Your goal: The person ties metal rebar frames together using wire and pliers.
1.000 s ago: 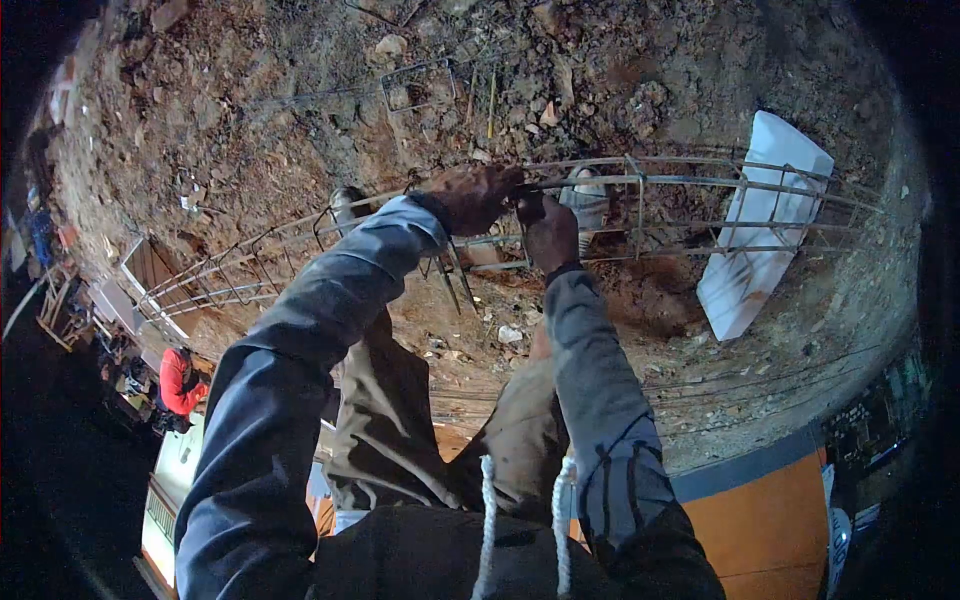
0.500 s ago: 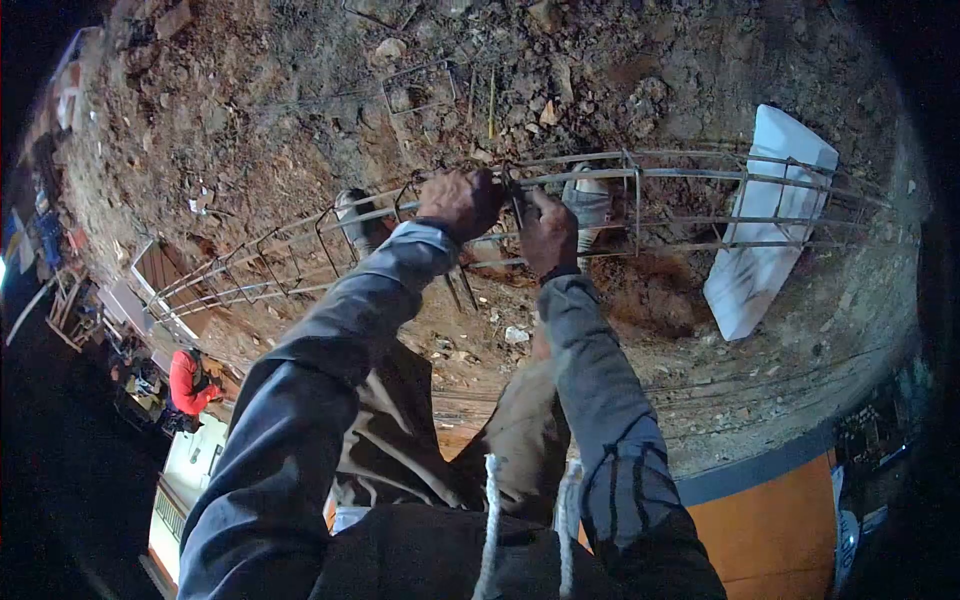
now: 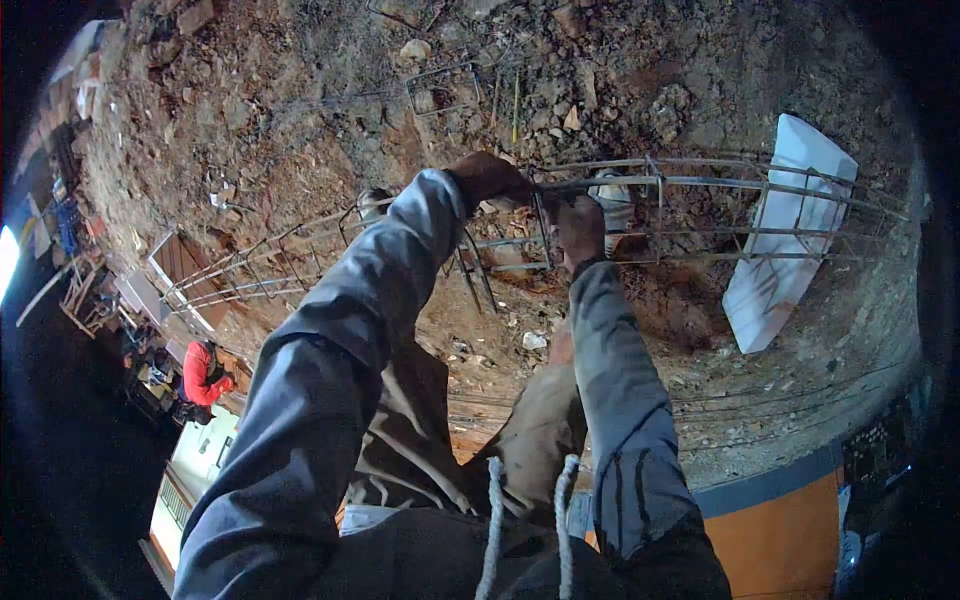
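Observation:
A long cage of thin rebar (image 3: 700,182) with square stirrups runs across the view over bare earth. My left hand (image 3: 488,180) is closed around its upper bars, fingers bent down and mostly hidden. Close to its right, my right hand (image 3: 580,230) is closed at a stirrup (image 3: 545,228), fingertips near the top bar. Whether a tie wire lies between the fingers cannot be made out. Two dark rods (image 3: 478,275) slant down below my left hand.
A white block (image 3: 790,225) supports the cage at right, and a brown block (image 3: 190,275) at left. A loose stirrup (image 3: 445,90) lies on stony soil ahead. A person in red (image 3: 203,375) is at lower left. My shoes (image 3: 612,205) stand by the cage.
The view has shifted, so the scene sits slightly right and lower. My left hand has turned over the upper bars, with its wrist raised. My right fingers have curled in more at the stirrup.

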Available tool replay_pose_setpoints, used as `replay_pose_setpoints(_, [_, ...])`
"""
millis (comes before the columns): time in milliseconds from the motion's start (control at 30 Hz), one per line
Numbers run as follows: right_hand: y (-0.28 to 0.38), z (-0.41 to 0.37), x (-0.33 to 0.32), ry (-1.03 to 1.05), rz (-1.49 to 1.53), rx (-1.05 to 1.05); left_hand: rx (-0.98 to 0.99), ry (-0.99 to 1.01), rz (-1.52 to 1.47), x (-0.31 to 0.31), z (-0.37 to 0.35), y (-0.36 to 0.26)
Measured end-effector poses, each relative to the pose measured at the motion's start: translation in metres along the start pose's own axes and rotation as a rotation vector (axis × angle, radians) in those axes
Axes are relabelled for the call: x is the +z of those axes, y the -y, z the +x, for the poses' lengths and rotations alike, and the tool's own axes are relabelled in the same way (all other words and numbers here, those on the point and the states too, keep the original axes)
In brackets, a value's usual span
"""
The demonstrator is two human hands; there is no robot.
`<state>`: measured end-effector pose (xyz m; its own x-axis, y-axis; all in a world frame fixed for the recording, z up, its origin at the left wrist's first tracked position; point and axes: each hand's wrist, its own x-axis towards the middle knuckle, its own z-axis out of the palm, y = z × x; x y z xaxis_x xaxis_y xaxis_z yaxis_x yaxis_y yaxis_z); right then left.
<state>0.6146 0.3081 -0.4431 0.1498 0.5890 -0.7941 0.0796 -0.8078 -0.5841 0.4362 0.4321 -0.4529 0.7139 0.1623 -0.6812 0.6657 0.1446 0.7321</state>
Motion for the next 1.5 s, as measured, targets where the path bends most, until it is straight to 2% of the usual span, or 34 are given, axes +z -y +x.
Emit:
replay_pose_setpoints(67, [0.013,-0.007,-0.009,-0.016,0.180,0.041,-0.020,0.033,0.040,-0.004,-0.004,-0.006])
replay_pose_setpoints(100, [-0.014,0.004,-0.009,-0.040,-0.188,-0.040,-0.029,0.048,0.058,-0.005,-0.003,-0.011])
replay_pose_setpoints(233, [0.003,0.001,-0.010,-0.073,-0.284,-0.184,-0.066,0.112,0.136,-0.011,-0.006,-0.024])
replay_pose_setpoints(300, [0.009,0.003,-0.009,-0.001,-0.081,0.089,-0.085,0.143,0.167,-0.017,-0.006,-0.027])
replay_pose_setpoints(333, [0.006,0.004,-0.008,0.000,-0.086,0.087,-0.092,0.156,0.182,-0.022,-0.005,-0.028])
replay_pose_setpoints(400, [-0.003,0.003,-0.004,0.044,0.291,0.119,-0.104,0.188,0.211,-0.022,-0.001,-0.031])
replay_pose_setpoints(433, [0.002,0.002,-0.005,0.040,0.288,0.125,-0.110,0.208,0.225,-0.019,-0.001,-0.033])
replay_pose_setpoints(500, [0.015,0.002,-0.008,0.068,0.160,0.143,-0.132,0.208,0.224,-0.015,0.004,-0.028])
replay_pose_setpoints(567, [0.011,0.002,-0.008,0.045,0.166,0.119,-0.182,0.196,0.236,-0.011,0.005,-0.022])
replay_pose_setpoints(700, [0.041,-0.009,-0.013,0.051,0.125,0.048,-0.136,0.170,0.217,-0.011,0.002,-0.016])
replay_pose_setpoints(733, [0.026,-0.004,-0.011,0.050,0.121,0.048,-0.118,0.160,0.213,-0.012,0.002,-0.016])
replay_pose_setpoints(800, [-0.015,0.009,-0.006,0.012,-0.095,-0.018,-0.082,0.137,0.206,-0.015,0.001,-0.017])
replay_pose_setpoints(833, [-0.008,0.006,-0.006,0.012,-0.098,-0.020,-0.064,0.125,0.203,-0.016,0.000,-0.017])
replay_pose_setpoints(900, [0.015,-0.006,-0.007,-0.061,0.068,0.067,-0.025,0.103,0.196,-0.018,0.000,-0.018])
replay_pose_setpoints(1033, [0.008,0.002,-0.010,0.017,-0.099,0.102,0.049,0.061,0.179,-0.017,0.002,-0.014])
replay_pose_setpoints(1100, [-0.029,0.019,0.001,-0.145,-0.171,-0.362,0.078,0.042,0.164,-0.013,0.001,-0.008])
replay_pose_setpoints(1233, [0.020,-0.009,-0.014,0.004,-0.233,-0.219,0.129,0.007,0.127,-0.002,-0.006,0.000])
replay_pose_setpoints(1300, [0.053,-0.022,-0.012,0.004,0.104,0.155,0.152,-0.004,0.126,0.007,-0.004,0.007])
replay_pose_setpoints(1333, [0.039,-0.020,-0.010,-0.001,0.106,0.150,0.237,-0.217,-0.094,0.024,-0.002,0.018])
replay_pose_setpoints(1367, [0.014,-0.017,-0.005,-0.035,0.169,0.243,0.320,-0.427,-0.318,0.034,-0.003,0.024])
replay_pose_setpoints(1400, [0.000,-0.015,-0.003,-0.069,0.233,0.337,0.323,-0.426,-0.316,0.039,-0.008,0.013])
replay_pose_setpoints(1433, [0.046,-0.029,0.005,-0.161,0.396,0.179,0.109,-0.546,-0.478,0.046,-0.014,-0.005])
replay_pose_setpoints(1467, [0.048,-0.029,0.005,-0.162,0.394,0.173,-0.112,-0.660,-0.641,0.050,-0.020,-0.018])
replay_pose_setpoints(1500, [0.046,-0.029,0.005,-0.166,0.298,0.178,-0.141,-0.673,-0.615,0.048,-0.023,-0.028])
